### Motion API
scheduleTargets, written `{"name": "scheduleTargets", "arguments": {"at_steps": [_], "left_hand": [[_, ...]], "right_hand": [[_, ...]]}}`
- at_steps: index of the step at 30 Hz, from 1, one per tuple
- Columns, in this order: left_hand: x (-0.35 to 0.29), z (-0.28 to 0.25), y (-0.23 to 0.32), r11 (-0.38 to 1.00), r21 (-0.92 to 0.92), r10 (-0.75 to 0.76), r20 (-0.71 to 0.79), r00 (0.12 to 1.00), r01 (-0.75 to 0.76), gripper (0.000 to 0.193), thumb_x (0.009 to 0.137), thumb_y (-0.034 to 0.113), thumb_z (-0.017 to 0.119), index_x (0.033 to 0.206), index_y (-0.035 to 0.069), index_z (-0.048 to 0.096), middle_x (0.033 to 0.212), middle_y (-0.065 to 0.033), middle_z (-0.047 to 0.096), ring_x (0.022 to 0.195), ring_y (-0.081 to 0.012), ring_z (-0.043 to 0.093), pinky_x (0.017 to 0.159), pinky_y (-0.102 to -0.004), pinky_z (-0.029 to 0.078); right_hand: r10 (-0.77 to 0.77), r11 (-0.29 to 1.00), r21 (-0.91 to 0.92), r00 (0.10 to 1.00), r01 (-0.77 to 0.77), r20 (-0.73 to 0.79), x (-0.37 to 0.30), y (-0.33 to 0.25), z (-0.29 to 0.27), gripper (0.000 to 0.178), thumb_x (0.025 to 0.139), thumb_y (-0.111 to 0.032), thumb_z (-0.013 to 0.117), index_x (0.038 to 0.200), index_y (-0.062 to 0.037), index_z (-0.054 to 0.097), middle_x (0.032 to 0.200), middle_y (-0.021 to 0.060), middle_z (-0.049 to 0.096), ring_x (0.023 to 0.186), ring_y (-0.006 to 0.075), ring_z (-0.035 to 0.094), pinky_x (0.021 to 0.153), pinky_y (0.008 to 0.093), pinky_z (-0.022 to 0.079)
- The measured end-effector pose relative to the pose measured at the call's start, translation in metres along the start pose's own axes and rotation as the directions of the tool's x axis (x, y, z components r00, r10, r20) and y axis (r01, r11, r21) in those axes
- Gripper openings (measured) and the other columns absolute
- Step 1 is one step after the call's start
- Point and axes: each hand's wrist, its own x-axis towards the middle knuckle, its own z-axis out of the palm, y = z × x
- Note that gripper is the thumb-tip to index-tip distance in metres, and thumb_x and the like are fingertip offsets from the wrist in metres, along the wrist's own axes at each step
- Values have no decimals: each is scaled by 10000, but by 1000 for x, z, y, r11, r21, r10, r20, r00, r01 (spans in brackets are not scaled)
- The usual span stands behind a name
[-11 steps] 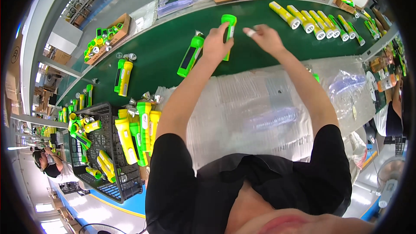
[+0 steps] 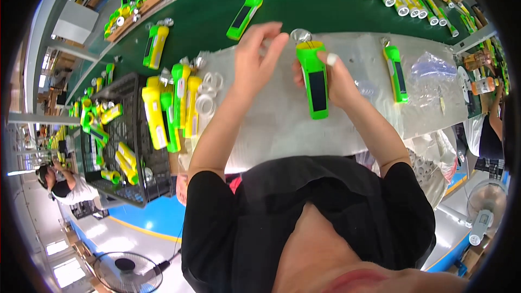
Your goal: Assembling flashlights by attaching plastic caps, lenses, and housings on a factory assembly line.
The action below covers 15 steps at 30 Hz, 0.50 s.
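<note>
Over the plastic-covered bench, my right hand [image 2: 340,84] is wrapped round a green flashlight [image 2: 313,70] with a dark panel on its side. A white wrap covers the tip of that hand's thumb. The flashlight's head end points away from me, and a loose clear-and-silver reflector [image 2: 300,35] sits at its yellow rim on thin wires. To the left of it, my left hand [image 2: 256,57] is open, fingers apart and slightly curled, with nothing in it. Beyond that hand, another green flashlight [image 2: 244,17] with its reflector out lies on the green belt.
A green flashlight [image 2: 395,73] lies on plastic sheeting at the right. White rings [image 2: 206,103] and several flashlights [image 2: 154,116] are at the left, beside a black crate [image 2: 142,173]. A flashlight row [image 2: 401,5] lies on the belt's far right. A fan [image 2: 127,271] stands lower left.
My left hand has let go of a green flashlight and drawn back toward me. My right hand, empty before, now holds a green flashlight nearer my body. The view has shifted.
</note>
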Motion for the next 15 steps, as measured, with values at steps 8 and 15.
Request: {"name": "scheduleTargets", "arguments": {"at_steps": [8,15], "left_hand": [[-73,-33,44,850,-357,-252,369,894,387,406,1044,314,390,1151,17,644,975,-25,621,905,-105,538,788,-269,431],[-109,-27,67,979,-179,129,197,972,-93,318,1011,249,387,1009,41,627,1061,-123,629,996,-298,568,862,-370,431]], "right_hand": [[74,954,-300,963,7,258,-73,40,41,579,887,-488,609,1213,-26,481,900,124,611,803,214,622,742,340,503],[-20,964,-257,986,63,168,-86,71,50,444,982,-319,557,1290,-20,443,1079,114,590,914,190,626,781,336,538]]}}
